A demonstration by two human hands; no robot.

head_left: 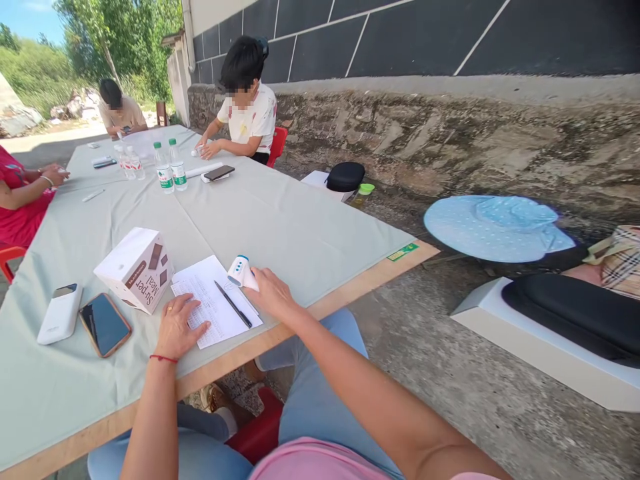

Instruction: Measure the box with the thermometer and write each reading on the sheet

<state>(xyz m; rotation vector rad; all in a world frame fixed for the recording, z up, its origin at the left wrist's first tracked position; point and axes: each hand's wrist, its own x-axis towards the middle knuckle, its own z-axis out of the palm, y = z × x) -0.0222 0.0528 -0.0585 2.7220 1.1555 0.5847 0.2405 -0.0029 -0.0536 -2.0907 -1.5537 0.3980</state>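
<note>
My left hand [177,325] rests flat with spread fingers on the left side of a sheet of handwritten paper [207,320]. A black pen [233,304] lies slantwise across the paper's right part. Just right of the sheet, my right hand [270,293] is closed around the handle of a white handheld device [242,272] with blue dots and a blue-edged head, perhaps a forehead thermometer. Its head points away from me, over the paper's upper right edge. Close to my left hand stands a white and brown "Su-per Meal" box [137,270].
Left of the box lie a phone [105,324] and a white power bank [60,313]. Water bottles [170,170] and another phone [219,173] are farther along the cloth-covered table [280,207]. Several people sit around it. A blue sun hat [495,227] and black case [575,317] are at the right.
</note>
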